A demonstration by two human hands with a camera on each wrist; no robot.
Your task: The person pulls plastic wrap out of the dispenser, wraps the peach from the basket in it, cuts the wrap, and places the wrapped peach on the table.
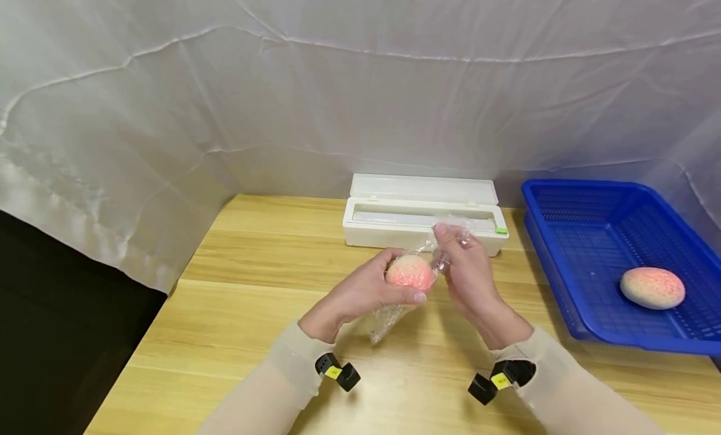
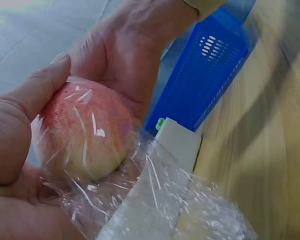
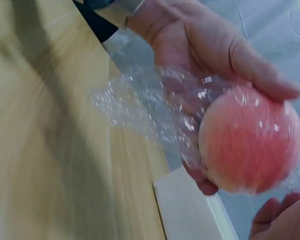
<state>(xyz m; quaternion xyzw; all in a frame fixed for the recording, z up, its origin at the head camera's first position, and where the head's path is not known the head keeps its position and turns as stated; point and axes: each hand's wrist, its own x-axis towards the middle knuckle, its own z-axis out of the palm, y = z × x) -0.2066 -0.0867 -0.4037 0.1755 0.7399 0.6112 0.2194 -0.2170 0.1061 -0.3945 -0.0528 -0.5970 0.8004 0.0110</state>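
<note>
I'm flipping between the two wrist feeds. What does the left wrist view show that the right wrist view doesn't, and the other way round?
Only the left wrist view: the blue basket and the green tab on the box's end.

Only the right wrist view: a dark area past the table's edge and part of a black device at the left wrist.

Both: the left hand holding the peach-like item, clear film around it, part of the right hand, the white box, wooden table and pale fabric backdrop.

Cream long sleeves (image 1: pixel 270 378), black blocky wrist cameras (image 1: pixel 348 377), small yellow labels (image 1: pixel 333 372).
</note>
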